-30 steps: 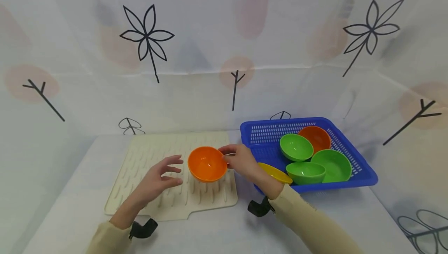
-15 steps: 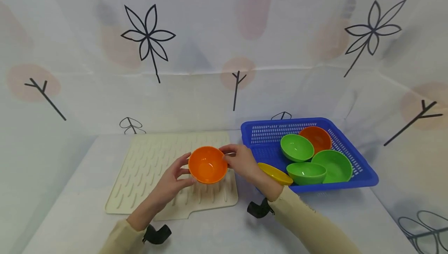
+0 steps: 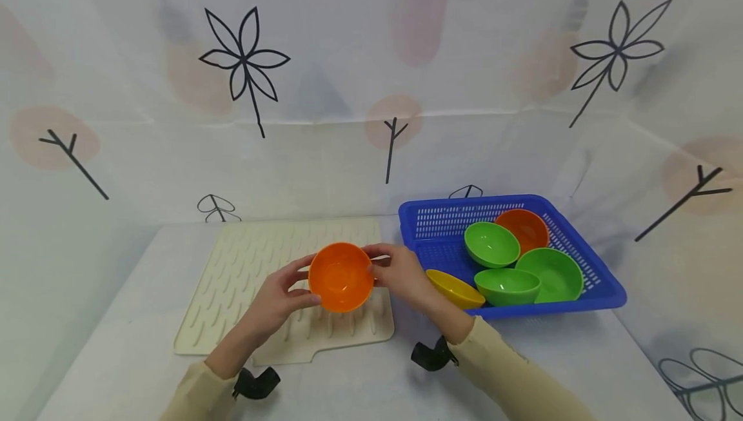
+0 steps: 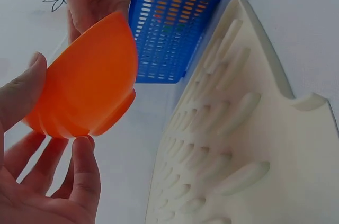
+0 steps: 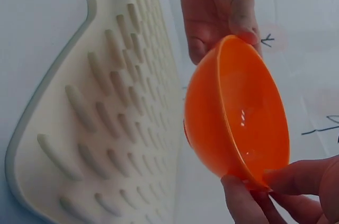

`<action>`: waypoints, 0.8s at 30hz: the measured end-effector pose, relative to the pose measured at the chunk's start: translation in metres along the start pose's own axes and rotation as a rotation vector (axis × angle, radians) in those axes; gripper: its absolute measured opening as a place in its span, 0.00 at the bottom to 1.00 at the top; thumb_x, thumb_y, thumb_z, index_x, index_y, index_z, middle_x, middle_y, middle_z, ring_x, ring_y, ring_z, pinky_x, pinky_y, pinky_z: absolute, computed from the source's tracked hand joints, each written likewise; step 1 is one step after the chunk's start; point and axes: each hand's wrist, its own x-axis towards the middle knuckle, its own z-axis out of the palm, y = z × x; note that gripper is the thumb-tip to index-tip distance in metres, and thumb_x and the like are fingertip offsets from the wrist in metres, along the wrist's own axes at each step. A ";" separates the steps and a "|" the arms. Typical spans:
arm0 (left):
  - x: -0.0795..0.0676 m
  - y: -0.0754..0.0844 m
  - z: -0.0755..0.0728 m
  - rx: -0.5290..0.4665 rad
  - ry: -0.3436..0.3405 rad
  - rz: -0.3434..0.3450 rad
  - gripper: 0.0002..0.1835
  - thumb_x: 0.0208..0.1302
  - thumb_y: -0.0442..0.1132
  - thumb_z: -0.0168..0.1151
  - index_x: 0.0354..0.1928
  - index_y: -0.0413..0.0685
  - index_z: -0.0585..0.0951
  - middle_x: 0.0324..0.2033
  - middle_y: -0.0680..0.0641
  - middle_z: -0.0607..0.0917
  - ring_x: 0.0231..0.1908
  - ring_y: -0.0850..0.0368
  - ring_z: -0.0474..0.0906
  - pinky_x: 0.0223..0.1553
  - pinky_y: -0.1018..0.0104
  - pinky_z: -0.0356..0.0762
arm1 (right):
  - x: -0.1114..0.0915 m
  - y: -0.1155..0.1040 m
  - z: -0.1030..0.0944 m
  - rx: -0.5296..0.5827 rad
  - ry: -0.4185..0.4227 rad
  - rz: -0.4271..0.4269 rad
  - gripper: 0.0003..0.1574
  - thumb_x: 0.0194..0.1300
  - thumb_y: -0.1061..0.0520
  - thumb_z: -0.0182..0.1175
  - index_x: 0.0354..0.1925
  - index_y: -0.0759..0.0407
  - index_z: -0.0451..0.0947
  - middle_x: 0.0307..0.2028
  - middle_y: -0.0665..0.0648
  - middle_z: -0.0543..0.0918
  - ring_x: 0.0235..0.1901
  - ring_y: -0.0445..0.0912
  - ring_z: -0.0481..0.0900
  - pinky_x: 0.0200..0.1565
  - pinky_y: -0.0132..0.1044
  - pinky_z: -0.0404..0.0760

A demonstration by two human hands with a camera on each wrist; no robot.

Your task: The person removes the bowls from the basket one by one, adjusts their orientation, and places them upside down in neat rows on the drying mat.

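Note:
Both hands hold an orange bowl [image 3: 340,279] above the cream ridged drying mat [image 3: 232,292], its hollow tilted toward the head camera. On the bowl's left side, my left hand [image 3: 275,298] has its thumb near the rim and its fingers under the outer wall, as the left wrist view shows. My right hand [image 3: 403,276] pinches the rim on the right, thumb inside and fingers outside. The right wrist view shows the glossy inside of the bowl [image 5: 254,113] with nothing in it. A small foot ring shows on its underside in the left wrist view.
A blue perforated basket [image 3: 429,215] stands on the right of the white table. Inside are green bowls [image 3: 492,244], an orange-red bowl [image 3: 525,231] and a yellow bowl [image 3: 455,289] leaning at the front left edge. A patterned cloth [image 3: 325,169] hangs behind.
My left hand has come in from the left and taken hold of the orange bowl. The bowl has tipped further toward the head camera and sunk slightly; the right hand keeps its grip.

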 end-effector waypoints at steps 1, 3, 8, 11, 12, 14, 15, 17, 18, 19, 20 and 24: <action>0.000 0.000 0.000 -0.002 -0.004 0.004 0.39 0.59 0.40 0.74 0.71 0.51 0.69 0.67 0.46 0.72 0.60 0.39 0.73 0.51 0.62 0.81 | -0.001 0.000 0.000 -0.001 -0.002 -0.005 0.21 0.67 0.68 0.61 0.58 0.63 0.79 0.51 0.61 0.82 0.48 0.55 0.84 0.38 0.41 0.87; 0.000 -0.001 -0.001 -0.009 -0.010 0.017 0.38 0.59 0.39 0.73 0.71 0.51 0.69 0.67 0.46 0.72 0.60 0.39 0.72 0.51 0.62 0.81 | -0.004 -0.002 0.000 -0.013 -0.001 -0.022 0.21 0.67 0.68 0.61 0.58 0.63 0.79 0.51 0.61 0.82 0.49 0.55 0.84 0.38 0.41 0.87; 0.001 -0.004 -0.004 -0.034 -0.017 0.051 0.36 0.60 0.37 0.72 0.71 0.51 0.69 0.67 0.46 0.72 0.62 0.40 0.71 0.51 0.61 0.81 | -0.011 -0.004 0.001 -0.046 0.019 -0.072 0.21 0.66 0.69 0.62 0.57 0.62 0.79 0.52 0.60 0.82 0.50 0.55 0.83 0.37 0.39 0.87; 0.002 -0.007 -0.006 -0.046 -0.034 0.051 0.37 0.61 0.36 0.71 0.71 0.50 0.68 0.67 0.44 0.71 0.62 0.40 0.71 0.51 0.61 0.81 | -0.015 -0.003 0.002 -0.049 0.039 -0.093 0.21 0.65 0.70 0.63 0.56 0.62 0.80 0.52 0.59 0.82 0.51 0.56 0.82 0.37 0.38 0.87; 0.002 -0.008 -0.007 -0.052 -0.041 0.045 0.37 0.61 0.36 0.71 0.71 0.49 0.68 0.67 0.44 0.71 0.63 0.40 0.70 0.52 0.61 0.81 | -0.015 -0.002 0.002 -0.044 0.046 -0.098 0.21 0.65 0.70 0.63 0.56 0.61 0.80 0.52 0.59 0.82 0.51 0.56 0.82 0.37 0.38 0.87; 0.003 -0.009 -0.008 -0.067 -0.056 0.028 0.37 0.62 0.36 0.71 0.72 0.48 0.67 0.68 0.44 0.71 0.64 0.40 0.70 0.52 0.60 0.81 | -0.017 0.000 0.002 -0.034 0.058 -0.106 0.20 0.64 0.70 0.63 0.55 0.61 0.81 0.51 0.58 0.82 0.51 0.56 0.82 0.37 0.38 0.87; 0.003 -0.009 -0.008 -0.079 -0.064 0.020 0.37 0.62 0.36 0.71 0.72 0.48 0.67 0.68 0.43 0.71 0.64 0.40 0.69 0.52 0.59 0.81 | -0.018 0.001 0.002 -0.023 0.063 -0.113 0.20 0.64 0.71 0.63 0.54 0.61 0.81 0.51 0.58 0.82 0.52 0.56 0.82 0.38 0.38 0.86; 0.004 -0.010 -0.009 -0.099 -0.076 0.010 0.37 0.62 0.35 0.71 0.72 0.47 0.67 0.68 0.43 0.71 0.65 0.41 0.69 0.52 0.58 0.81 | -0.021 0.002 0.002 -0.007 0.074 -0.126 0.21 0.63 0.71 0.64 0.54 0.59 0.82 0.50 0.57 0.83 0.52 0.55 0.81 0.38 0.38 0.86; 0.005 -0.011 -0.010 -0.107 -0.081 0.010 0.37 0.62 0.35 0.70 0.72 0.47 0.67 0.67 0.43 0.72 0.65 0.41 0.69 0.52 0.57 0.81 | -0.022 0.003 0.002 0.004 0.079 -0.137 0.21 0.63 0.71 0.64 0.53 0.59 0.82 0.50 0.56 0.83 0.52 0.54 0.81 0.39 0.38 0.86; 0.005 -0.011 -0.010 -0.115 -0.085 0.011 0.36 0.62 0.35 0.70 0.71 0.46 0.67 0.67 0.43 0.72 0.65 0.42 0.69 0.52 0.57 0.81 | -0.023 0.004 0.002 0.012 0.084 -0.146 0.21 0.63 0.71 0.65 0.53 0.58 0.82 0.49 0.56 0.83 0.52 0.53 0.81 0.39 0.38 0.86; 0.006 -0.012 -0.010 -0.121 -0.089 0.015 0.36 0.62 0.34 0.70 0.71 0.46 0.67 0.67 0.42 0.72 0.65 0.42 0.69 0.52 0.57 0.80 | -0.025 0.004 0.002 0.021 0.089 -0.158 0.21 0.63 0.71 0.65 0.53 0.58 0.82 0.49 0.55 0.83 0.52 0.53 0.81 0.40 0.38 0.86; 0.007 -0.014 -0.011 -0.134 -0.104 0.034 0.34 0.63 0.33 0.69 0.70 0.43 0.68 0.66 0.41 0.74 0.64 0.43 0.71 0.54 0.57 0.80 | -0.028 0.007 0.003 0.039 0.098 -0.193 0.21 0.63 0.70 0.65 0.53 0.57 0.83 0.48 0.54 0.83 0.53 0.51 0.80 0.45 0.37 0.84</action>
